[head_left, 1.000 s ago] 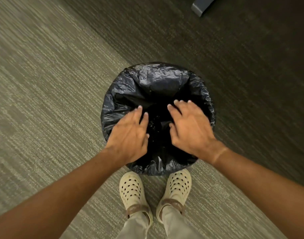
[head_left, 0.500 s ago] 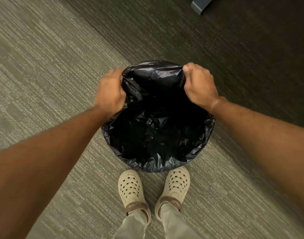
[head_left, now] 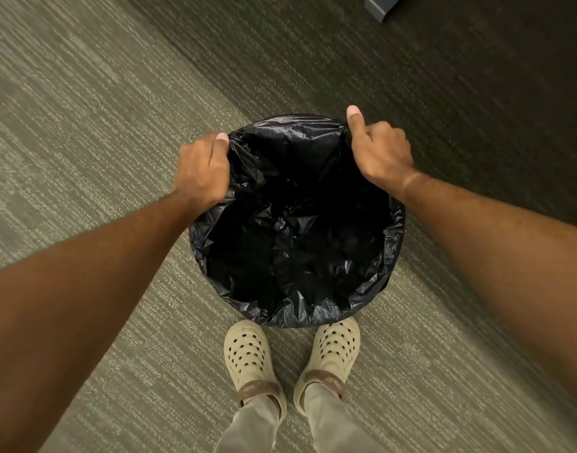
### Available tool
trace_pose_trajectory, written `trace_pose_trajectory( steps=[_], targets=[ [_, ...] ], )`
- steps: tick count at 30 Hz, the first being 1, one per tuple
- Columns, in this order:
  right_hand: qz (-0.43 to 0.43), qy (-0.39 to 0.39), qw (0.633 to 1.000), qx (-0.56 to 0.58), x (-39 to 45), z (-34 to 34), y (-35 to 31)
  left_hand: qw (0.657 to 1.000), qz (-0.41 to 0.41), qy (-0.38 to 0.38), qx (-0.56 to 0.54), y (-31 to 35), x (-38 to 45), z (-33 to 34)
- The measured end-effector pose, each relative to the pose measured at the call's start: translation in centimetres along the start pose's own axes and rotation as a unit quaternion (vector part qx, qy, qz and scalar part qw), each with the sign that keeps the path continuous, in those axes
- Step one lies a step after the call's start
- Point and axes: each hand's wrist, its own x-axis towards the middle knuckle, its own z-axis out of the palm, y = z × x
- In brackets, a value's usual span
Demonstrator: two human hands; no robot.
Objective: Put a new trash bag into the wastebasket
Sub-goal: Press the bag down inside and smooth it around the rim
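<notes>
The trash bag lines the wastebasket, its mouth stretched wider than half a second ago. Both arms reach down. The left hand and right hand have spread apart, fingers pinching the bag's far rim, thumbs outside.

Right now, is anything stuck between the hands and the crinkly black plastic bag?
No, nothing visible. The left hand and right hand each pinch the crinkly black plastic trash bag directly at its far edge, and the bag already lines the round wastebasket, hiding it.
</notes>
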Motion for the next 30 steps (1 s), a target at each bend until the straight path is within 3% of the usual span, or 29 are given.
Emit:
trace_pose_trajectory(
  steps=[3,7,12,15,19,21,26,30],
  targets=[
    [-0.063,0.035,0.997,-0.015,-0.3,-0.3,0.5,0.999,0.017,0.019,0.043,0.3,-0.3,-0.2],
    [-0.187,-0.007,0.982,-0.018,-0.4,-0.3,0.1,0.991,0.129,-0.016,0.039,1.0,-0.5,-0.2],
    [-0.139,-0.013,0.99,-0.036,0.5,0.0,-0.3,0.99,0.136,-0.036,0.024,0.4,0.4,-0.2],
    [-0.094,-0.024,0.995,0.002,0.9,0.0,-0.6,0.995,0.073,-0.054,-0.03,0.1,0.8,-0.3],
    [-0.012,-0.067,0.997,0.048,1.9,0.0,-1.0,0.981,-0.093,-0.109,-0.129,0.1,1.7,-0.2],
    [0.005,-0.057,0.996,0.061,1.5,-0.6,-0.7,0.978,-0.123,-0.115,-0.125,0.4,1.3,-0.6],
    [0.057,0.009,0.989,0.138,-3.0,-1.3,3.0,0.98,-0.147,-0.035,-0.132,-1.0,-3.2,-1.7],
    [0.137,0.001,0.973,0.183,-6.4,0.1,5.4,0.94,-0.254,-0.005,-0.228,-2.4,-7.0,-0.6]
  ],
)
